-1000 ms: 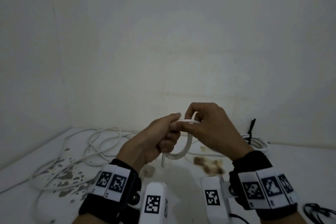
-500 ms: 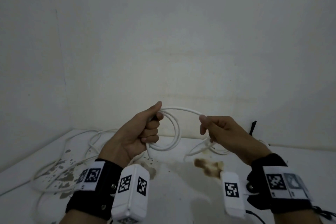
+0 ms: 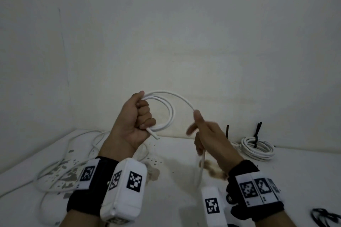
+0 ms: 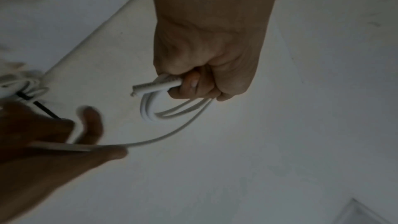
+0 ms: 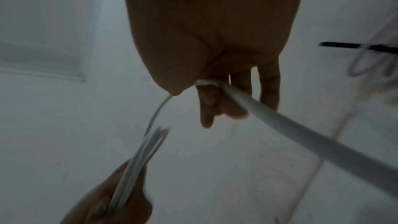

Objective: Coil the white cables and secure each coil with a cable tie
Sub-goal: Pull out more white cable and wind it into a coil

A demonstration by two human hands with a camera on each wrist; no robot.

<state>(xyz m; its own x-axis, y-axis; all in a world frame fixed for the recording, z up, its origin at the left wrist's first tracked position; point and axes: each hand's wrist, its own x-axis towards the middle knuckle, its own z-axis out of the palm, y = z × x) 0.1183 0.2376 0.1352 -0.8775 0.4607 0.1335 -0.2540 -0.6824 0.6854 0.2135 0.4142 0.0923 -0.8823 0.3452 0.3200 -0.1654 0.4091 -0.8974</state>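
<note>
Here, at the centre of the head view, the left hand [image 3: 133, 121] is fisted around a small coil of white cable [image 3: 167, 114], its fingers wrapped round the gathered loops and the thumb laid over the top; the cable's free end [image 3: 154, 135] pokes out just below the fist. From the top of that fist one strand arcs rightward to the right hand [image 3: 206, 134], which pinches it between thumb and fingers (the outline is blurred, so the exact finger placement is hard to read), and the cable then drops from under that hand toward the lower middle of the frame. The left wrist view shows the same fist [image 4: 206, 64] with the ribbed cable end [image 4: 157, 85] jutting left of the knuckles. In the right wrist view the cable [image 5: 280, 122] runs over the fingers [image 5: 269, 88] toward the lower right corner. On the white counter [image 3: 304, 175], at the right of the head view, lies a finished coil [image 3: 258, 150] bound by a black cable tie [image 3: 256, 134]. Loose white cables [image 3: 60, 155] sprawl at the lower left, across grey stains [image 3: 68, 173].
</note>
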